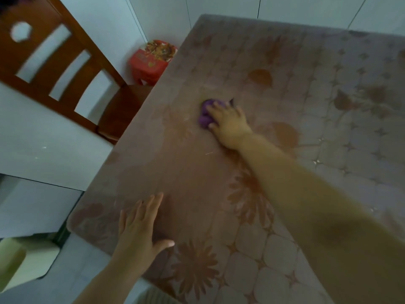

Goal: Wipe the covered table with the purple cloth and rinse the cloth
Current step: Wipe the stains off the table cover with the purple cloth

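Pale tiled floor surrounds the covered table (pixel 295 194), which fills most of the view and carries a translucent sheet printed with brown flowers, leaves and a rounded tile pattern. A wooden chair (pixel 72 77) with a slatted back stands at the table's left edge, its seat tucked partly under that edge. Beyond the chair, on the floor beside the table's far-left side, sits a red box-like container (pixel 151 62) with a printed top panel; whether it is a box or a stool, and any contents, cannot be determined.

The purple cloth (pixel 205 115) lies bunched on the table surface, toward the left-centre of the top. It sits under and just ahead of the fingertips of the right hand (pixel 230 125), which presses down on it with fingers curled over the bunch. The cloth protrudes from the finger side of the hand, toward the chair. Its visible part is a crumpled lump, slightly longer along the near-far direction than across. The right arm reaches diagonally from lower right.

The left hand (pixel 140 229) rests flat on the table near the front-left corner, fingers spread and extended away from the person, thumb out to the right, holding nothing.
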A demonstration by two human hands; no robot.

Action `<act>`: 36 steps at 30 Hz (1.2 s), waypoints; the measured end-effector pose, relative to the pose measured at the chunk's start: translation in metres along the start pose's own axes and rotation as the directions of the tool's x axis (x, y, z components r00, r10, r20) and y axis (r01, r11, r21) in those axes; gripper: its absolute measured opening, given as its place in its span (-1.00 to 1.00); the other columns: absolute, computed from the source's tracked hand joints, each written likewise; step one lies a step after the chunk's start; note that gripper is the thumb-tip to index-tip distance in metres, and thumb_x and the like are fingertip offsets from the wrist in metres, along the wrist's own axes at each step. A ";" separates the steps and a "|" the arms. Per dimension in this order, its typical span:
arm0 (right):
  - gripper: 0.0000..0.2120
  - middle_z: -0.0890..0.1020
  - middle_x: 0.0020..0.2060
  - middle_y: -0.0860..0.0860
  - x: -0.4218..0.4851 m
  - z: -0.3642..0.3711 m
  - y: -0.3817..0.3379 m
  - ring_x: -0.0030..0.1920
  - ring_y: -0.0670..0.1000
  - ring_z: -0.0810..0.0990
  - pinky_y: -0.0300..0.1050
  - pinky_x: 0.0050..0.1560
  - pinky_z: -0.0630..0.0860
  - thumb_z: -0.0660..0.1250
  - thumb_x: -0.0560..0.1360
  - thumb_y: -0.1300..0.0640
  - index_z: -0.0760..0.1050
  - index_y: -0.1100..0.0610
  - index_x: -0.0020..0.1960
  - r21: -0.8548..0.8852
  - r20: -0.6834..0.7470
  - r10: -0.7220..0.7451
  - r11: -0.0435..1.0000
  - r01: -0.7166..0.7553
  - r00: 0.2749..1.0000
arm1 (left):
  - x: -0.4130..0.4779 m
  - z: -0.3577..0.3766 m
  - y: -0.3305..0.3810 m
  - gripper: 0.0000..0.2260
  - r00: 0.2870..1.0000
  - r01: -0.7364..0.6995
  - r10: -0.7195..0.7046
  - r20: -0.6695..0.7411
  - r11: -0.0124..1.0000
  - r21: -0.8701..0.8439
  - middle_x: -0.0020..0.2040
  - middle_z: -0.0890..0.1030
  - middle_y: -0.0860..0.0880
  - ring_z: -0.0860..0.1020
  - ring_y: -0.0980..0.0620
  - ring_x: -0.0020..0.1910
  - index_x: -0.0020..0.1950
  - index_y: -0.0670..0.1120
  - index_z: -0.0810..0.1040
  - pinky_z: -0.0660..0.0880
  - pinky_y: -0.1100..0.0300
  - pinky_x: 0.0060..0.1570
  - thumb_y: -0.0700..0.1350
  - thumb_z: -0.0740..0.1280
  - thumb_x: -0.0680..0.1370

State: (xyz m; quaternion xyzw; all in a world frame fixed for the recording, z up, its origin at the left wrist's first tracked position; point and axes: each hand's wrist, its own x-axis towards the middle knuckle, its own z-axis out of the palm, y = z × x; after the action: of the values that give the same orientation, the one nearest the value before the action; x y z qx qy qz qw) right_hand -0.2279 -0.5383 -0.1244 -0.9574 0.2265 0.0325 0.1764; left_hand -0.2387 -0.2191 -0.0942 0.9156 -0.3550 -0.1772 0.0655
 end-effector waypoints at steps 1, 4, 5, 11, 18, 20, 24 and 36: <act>-0.48 0.04 0.52 -0.03 -0.017 0.007 -0.018 0.51 0.08 -0.03 0.03 0.45 -0.13 0.07 0.59 -0.05 0.01 -0.05 0.51 0.000 0.042 -0.055 0.999 0.055 0.998 | 0.000 -0.002 0.001 -0.02 1.000 0.005 -0.005 0.005 1.000 0.011 0.49 0.14 0.02 0.10 -0.07 0.47 0.37 0.16 -0.26 -0.09 -0.09 0.43 0.19 0.45 0.28; -0.50 0.14 0.50 -0.04 -0.084 0.029 -0.055 0.50 0.07 0.06 0.08 0.46 -0.11 0.08 0.57 -0.08 0.10 -0.06 0.48 0.037 0.121 -0.175 0.984 0.172 0.977 | 0.003 -0.009 0.008 0.03 0.998 -0.010 0.006 0.056 0.996 0.085 0.50 0.06 0.00 0.05 -0.06 0.48 0.28 0.13 -0.47 -0.11 -0.08 0.43 0.23 0.39 0.32; -0.52 0.27 0.45 -0.04 -0.110 0.035 -0.062 0.46 0.08 0.20 0.14 0.44 0.01 0.08 0.54 -0.09 0.22 -0.06 0.45 0.021 0.099 -0.214 0.977 0.213 0.972 | 0.004 -0.011 0.011 0.04 0.996 -0.023 0.014 0.084 0.994 0.103 0.50 0.05 -0.01 0.03 -0.07 0.48 0.26 0.10 -0.52 -0.12 -0.08 0.43 0.22 0.38 0.34; -0.55 0.50 0.28 -0.19 -0.236 0.055 -0.046 0.31 0.06 0.44 0.29 0.20 0.28 0.04 0.45 -0.20 0.30 -0.19 0.32 -0.106 0.027 -0.058 0.993 0.060 0.998 | 0.020 -0.017 0.033 0.04 0.957 -0.249 0.243 0.160 0.968 0.017 0.53 -0.04 -0.03 -0.08 -0.09 0.49 0.35 0.07 -0.46 -0.16 -0.12 0.42 0.14 0.41 0.36; -0.59 0.39 0.38 -0.06 -0.320 0.055 -0.019 0.41 0.20 0.21 0.27 0.38 0.06 0.15 0.52 -0.07 0.33 -0.14 0.36 0.271 -0.197 0.632 0.770 -0.578 0.749 | 0.040 -0.021 0.033 -0.09 0.850 -0.486 0.475 0.229 0.874 -0.009 0.53 -0.05 -0.02 -0.05 -0.08 0.50 0.47 0.04 -0.25 -0.15 -0.11 0.44 0.13 0.37 0.41; -0.60 0.38 0.39 0.02 -0.321 0.057 -0.025 0.39 0.24 0.22 0.20 0.41 0.10 0.23 0.55 0.11 0.35 -0.02 0.37 0.407 -0.245 0.764 0.640 -0.652 0.597 | 0.041 -0.021 0.026 -0.10 0.825 -0.520 0.513 0.238 0.853 -0.035 0.53 -0.04 -0.01 -0.06 -0.07 0.50 0.47 0.04 -0.23 -0.16 -0.10 0.43 0.12 0.38 0.41; -0.64 0.44 0.30 0.10 -0.283 0.061 -0.067 0.28 0.20 0.28 0.02 0.33 0.21 0.19 0.54 0.28 0.43 0.09 0.31 0.601 -0.294 0.868 0.493 -0.629 0.399 | 0.046 -0.031 0.001 -0.12 0.786 -0.581 0.575 0.229 0.812 -0.045 0.52 0.04 -0.01 -0.01 -0.07 0.49 0.48 0.05 -0.16 -0.13 -0.09 0.44 0.11 0.39 0.40; -0.63 0.45 0.33 0.14 -0.212 0.038 -0.166 0.27 0.10 0.48 -0.09 0.11 0.45 0.01 0.64 0.19 0.28 0.19 0.42 0.706 0.304 0.822 -0.533 0.467 0.481 | 0.069 -0.052 -0.010 -0.31 0.694 -0.382 0.657 0.295 0.683 -0.623 0.48 0.18 0.07 0.19 0.02 0.43 0.46 0.15 0.03 0.19 0.07 0.32 0.05 0.35 0.45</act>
State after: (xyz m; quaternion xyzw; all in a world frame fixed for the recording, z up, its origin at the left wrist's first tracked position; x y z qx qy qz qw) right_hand -0.3429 -0.2966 -0.0766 -0.0618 0.4663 -0.4976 0.7287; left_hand -0.1654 -0.2587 -0.0674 0.6387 -0.5519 -0.4668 0.2637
